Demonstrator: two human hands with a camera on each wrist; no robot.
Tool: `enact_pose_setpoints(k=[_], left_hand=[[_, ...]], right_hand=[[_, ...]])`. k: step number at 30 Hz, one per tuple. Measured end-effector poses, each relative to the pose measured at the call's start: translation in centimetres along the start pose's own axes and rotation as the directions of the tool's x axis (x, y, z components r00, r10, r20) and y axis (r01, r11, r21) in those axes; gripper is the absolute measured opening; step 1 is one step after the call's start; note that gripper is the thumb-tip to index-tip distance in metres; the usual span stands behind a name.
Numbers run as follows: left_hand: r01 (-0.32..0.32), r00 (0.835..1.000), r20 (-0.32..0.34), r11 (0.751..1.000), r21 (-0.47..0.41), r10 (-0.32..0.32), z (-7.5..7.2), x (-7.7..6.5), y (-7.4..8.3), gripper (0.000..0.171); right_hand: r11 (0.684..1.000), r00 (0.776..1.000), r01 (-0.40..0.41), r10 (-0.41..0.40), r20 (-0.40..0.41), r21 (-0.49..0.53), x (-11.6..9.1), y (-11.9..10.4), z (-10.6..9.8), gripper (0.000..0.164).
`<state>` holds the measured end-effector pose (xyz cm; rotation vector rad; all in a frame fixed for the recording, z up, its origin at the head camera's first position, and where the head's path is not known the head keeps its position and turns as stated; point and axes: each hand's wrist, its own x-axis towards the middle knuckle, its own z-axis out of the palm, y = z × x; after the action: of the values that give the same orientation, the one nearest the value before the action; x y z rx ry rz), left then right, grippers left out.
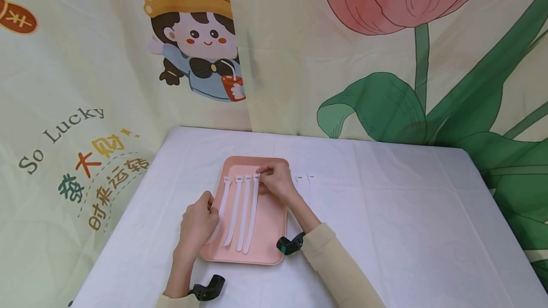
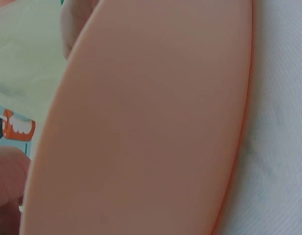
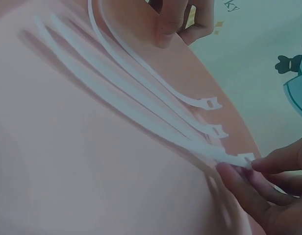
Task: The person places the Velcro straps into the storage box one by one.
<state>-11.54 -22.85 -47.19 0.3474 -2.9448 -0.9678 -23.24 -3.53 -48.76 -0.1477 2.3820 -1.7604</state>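
Note:
Several white cable ties (image 1: 233, 217), thin straps with slotted heads, lie side by side lengthwise on a pink tray (image 1: 267, 232). My right hand (image 1: 276, 182) pinches the head of the rightmost tie (image 1: 252, 213) near the tray's far end. In the right wrist view, the thumb and fingertips (image 3: 234, 183) meet at that head, while the strap runs back over the tray. At the tray's left edge, my left hand (image 1: 199, 220) grips the rim, thumb on the inner side. The left wrist view is mostly filled by the tray's outer side (image 2: 141, 117).
Right of the tray, more white ties (image 1: 311, 178) lie on the white tablecloth (image 1: 385, 232), partly behind the right hand and forearm. Behind the table hangs a printed curtain (image 1: 282, 61). Each wrist carries a black camera (image 1: 207, 289).

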Motion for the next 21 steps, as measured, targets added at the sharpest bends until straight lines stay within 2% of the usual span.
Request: enact_pose_setpoints(k=[6,8,14,18,21], left_hand=[[-0.002,1.0,-0.003,1.0,0.006,0.002,0.0,0.0,0.0,0.005],[-0.006,1.0,-0.004,1.0,0.007,0.006,0.0,0.0,0.0,0.005],[-0.002,1.0,-0.009,1.0,0.007,0.002,0.1,0.1,0.1,0.005],[-0.002,1.0,-0.013,1.0,0.009,0.002,0.1,0.1,0.1,0.006],[-0.007,1.0,-0.014,1.0,0.007,0.007,0.2,0.1,0.1,0.006]], right_hand=[[0.991,0.993,-0.1,0.095,0.063,0.087,-0.2,-0.3,0.2,0.018],[0.99,0.992,-0.112,0.106,0.072,0.082,-0.3,-0.4,0.2,0.022],[0.998,0.997,-0.042,0.046,0.07,-0.053,-0.4,-0.7,0.0,0.029],[0.988,0.998,0.018,-0.009,0.061,-0.151,-0.5,-0.9,-0.3,0.032],[0.983,0.998,0.045,-0.035,0.058,-0.179,-0.6,-1.0,-0.5,0.032]])
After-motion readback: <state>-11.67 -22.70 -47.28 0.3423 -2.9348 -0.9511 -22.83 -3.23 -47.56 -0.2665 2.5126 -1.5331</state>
